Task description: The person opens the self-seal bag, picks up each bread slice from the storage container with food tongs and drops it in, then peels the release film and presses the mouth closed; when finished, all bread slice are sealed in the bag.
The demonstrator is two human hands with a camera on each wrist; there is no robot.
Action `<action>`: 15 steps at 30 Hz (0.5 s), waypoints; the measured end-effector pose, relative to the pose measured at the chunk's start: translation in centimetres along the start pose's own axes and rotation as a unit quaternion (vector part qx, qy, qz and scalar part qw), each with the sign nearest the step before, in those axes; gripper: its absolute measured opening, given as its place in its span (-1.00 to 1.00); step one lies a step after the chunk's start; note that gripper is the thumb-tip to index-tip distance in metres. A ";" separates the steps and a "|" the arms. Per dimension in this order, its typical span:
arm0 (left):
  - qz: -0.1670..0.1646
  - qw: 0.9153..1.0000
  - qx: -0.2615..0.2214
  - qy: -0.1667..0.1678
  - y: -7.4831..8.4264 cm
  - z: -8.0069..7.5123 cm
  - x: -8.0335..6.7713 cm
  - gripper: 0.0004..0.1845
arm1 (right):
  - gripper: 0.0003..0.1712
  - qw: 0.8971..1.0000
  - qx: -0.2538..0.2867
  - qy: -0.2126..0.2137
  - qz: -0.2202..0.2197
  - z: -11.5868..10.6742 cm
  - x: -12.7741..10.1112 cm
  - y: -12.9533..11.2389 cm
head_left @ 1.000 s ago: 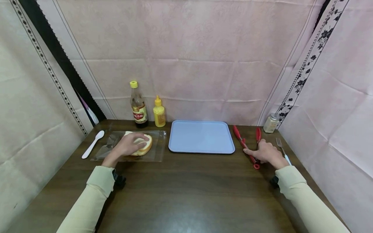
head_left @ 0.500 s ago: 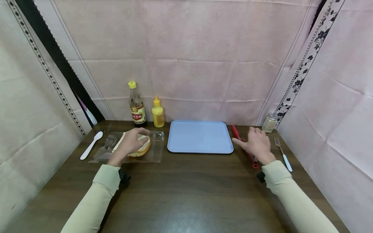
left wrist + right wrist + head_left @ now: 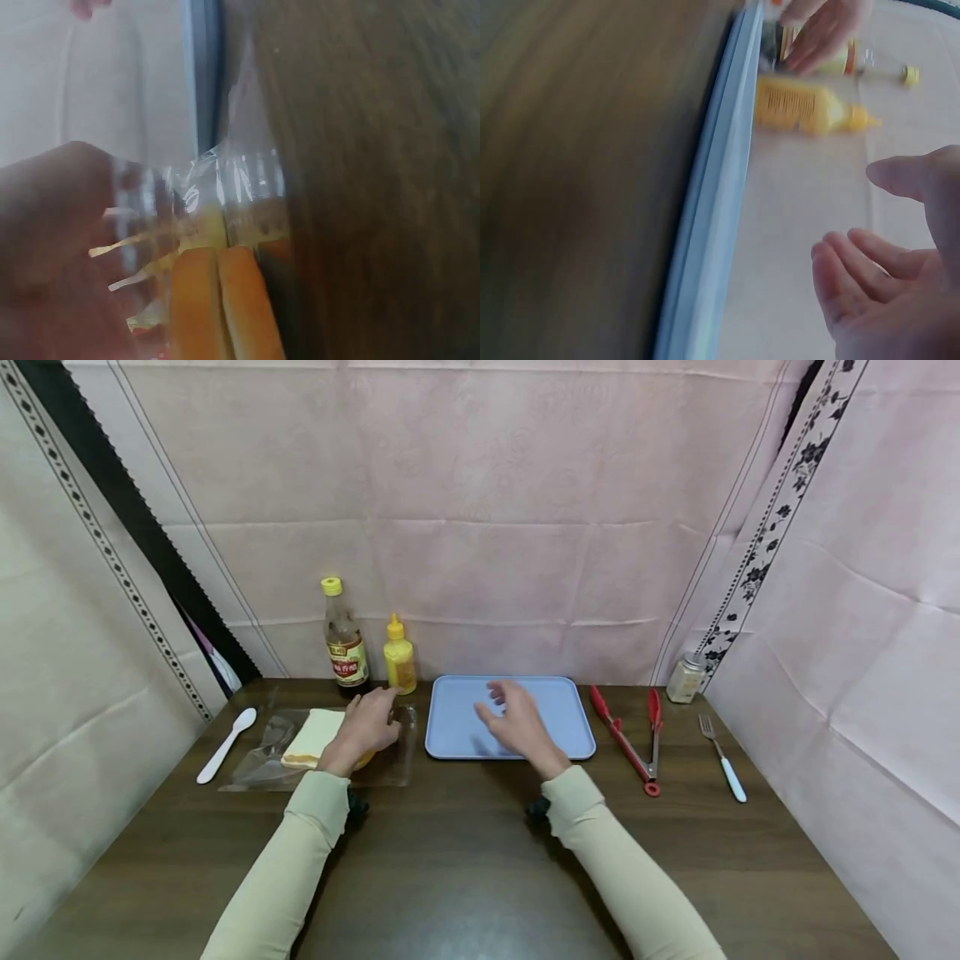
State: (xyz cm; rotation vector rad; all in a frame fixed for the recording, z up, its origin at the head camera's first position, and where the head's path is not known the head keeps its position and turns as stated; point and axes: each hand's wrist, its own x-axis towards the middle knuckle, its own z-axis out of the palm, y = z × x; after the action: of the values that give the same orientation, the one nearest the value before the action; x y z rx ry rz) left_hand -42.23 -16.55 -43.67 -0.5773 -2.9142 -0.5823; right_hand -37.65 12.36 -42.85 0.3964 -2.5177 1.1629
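My left hand (image 3: 367, 733) is over the right part of the sliced bread (image 3: 313, 737), its fingers reaching toward the right end of a clear plastic bag (image 3: 258, 764). Two bread slices, crust edges toward the camera, stand out in the left wrist view, with shiny plastic beyond them. Whether the fingers touch the plastic is hard to tell. My right hand (image 3: 519, 727) hovers above the pale blue tray (image 3: 566, 720); thumb and fingers are spread apart and hold nothing. In the right wrist view, the tray's edge (image 3: 712, 225) runs beside that hand.
Behind the bag stand a sauce bottle (image 3: 347, 652) and a yellow squeeze bottle (image 3: 400, 660). A white spoon (image 3: 227, 747) lies at far left. Red-handled tongs (image 3: 626, 746), a fork (image 3: 723, 760) and a shaker jar (image 3: 684, 681) are on the right. Cloth hangs around the table.
My right hand has left the tongs and moved left to above the tray. My left hand has shifted right across the bread, uncovering its left part.
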 end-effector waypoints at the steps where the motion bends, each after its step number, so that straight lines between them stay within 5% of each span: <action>1: 0.000 1.000 0.006 -0.010 0.1 0.0 -0.1 -0.32 | -0.51 1.000 0.012 -0.013 -0.006 0.9 0.2 -0.5; 4: 0.005 1.000 0.015 -0.023 0.3 0.1 -0.5 -0.36 | -0.59 0.997 0.033 -0.066 -0.019 3.2 0.5 -2.0; 8: 0.012 1.000 0.014 0.011 0.4 0.1 -0.7 -0.60 | -0.68 0.992 0.022 -0.125 -0.026 5.8 0.4 -3.9; 15: -0.013 0.999 -0.024 0.036 0.2 -0.2 -0.6 -0.85 | -0.77 0.996 0.018 -0.086 -0.009 9.0 0.6 -5.2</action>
State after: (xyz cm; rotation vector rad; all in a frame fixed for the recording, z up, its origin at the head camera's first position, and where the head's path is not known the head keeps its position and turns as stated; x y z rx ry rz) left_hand -41.58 -16.65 -43.54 -0.5121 -2.8508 -0.6635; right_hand -37.86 2.06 -44.55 0.5495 -2.6358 1.2168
